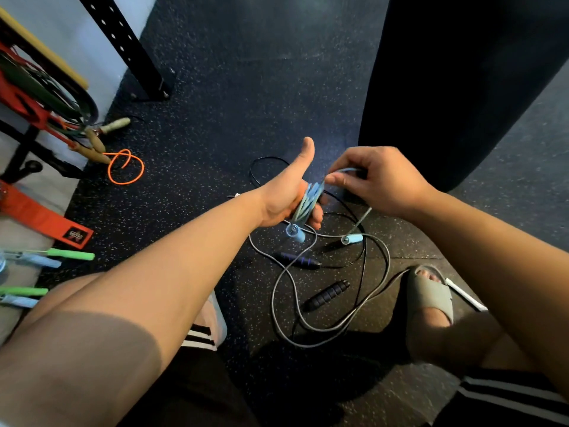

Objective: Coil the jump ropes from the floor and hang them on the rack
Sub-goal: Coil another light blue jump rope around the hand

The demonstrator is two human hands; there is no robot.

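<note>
My left hand (288,192) grips a bundle of light blue jump rope (308,200) wound round its palm, thumb pointing up. One light blue handle (295,232) hangs just below that hand. My right hand (374,180) pinches a strand of the same rope beside the bundle; the strand runs down to the second light blue handle (352,239), which hangs near the floor. On the floor below lie a grey rope (278,291) in loose loops and black ropes with dark handles (326,295), one with purple rings (297,259). The rack (37,87) stands at the far left with ropes hanging on it.
A black punching bag (446,87) hangs close on the right. A black perforated post (123,44) is bolted to the floor upper left. An orange rope (126,167) with wooden handles trails from the rack. Green and blue handles (49,257) lie at the left. My sandalled foot (431,297) rests on the grey rope.
</note>
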